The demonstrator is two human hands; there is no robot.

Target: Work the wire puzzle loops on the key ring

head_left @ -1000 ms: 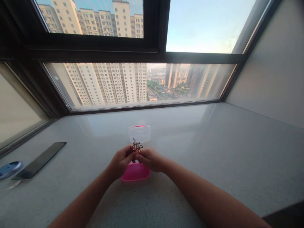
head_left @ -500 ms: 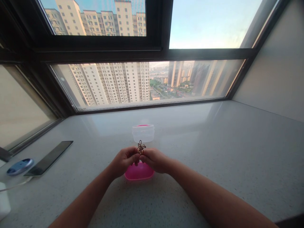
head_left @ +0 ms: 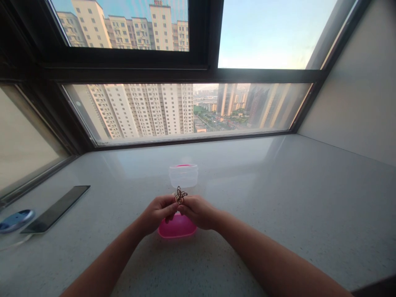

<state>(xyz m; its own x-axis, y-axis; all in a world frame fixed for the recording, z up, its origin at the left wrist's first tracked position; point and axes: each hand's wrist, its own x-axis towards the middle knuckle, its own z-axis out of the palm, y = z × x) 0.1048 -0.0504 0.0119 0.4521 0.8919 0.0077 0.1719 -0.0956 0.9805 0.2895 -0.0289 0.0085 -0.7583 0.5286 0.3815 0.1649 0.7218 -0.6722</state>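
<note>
Two hands meet over the pale speckled desk (head_left: 278,214): the left hand (head_left: 157,213) and the right hand (head_left: 198,211) each pinch a side of a small tangle of wire loops (head_left: 180,195) between closed fingers, just above a pink lid (head_left: 177,227) and in front of a clear tub (head_left: 183,175). With so little of it pinched, the tangle could spring free and skid across the smooth top. Far left lie a blue disc (head_left: 14,220) and a dark phone (head_left: 55,208); a black-framed window (head_left: 213,74) looks on tower blocks.
</note>
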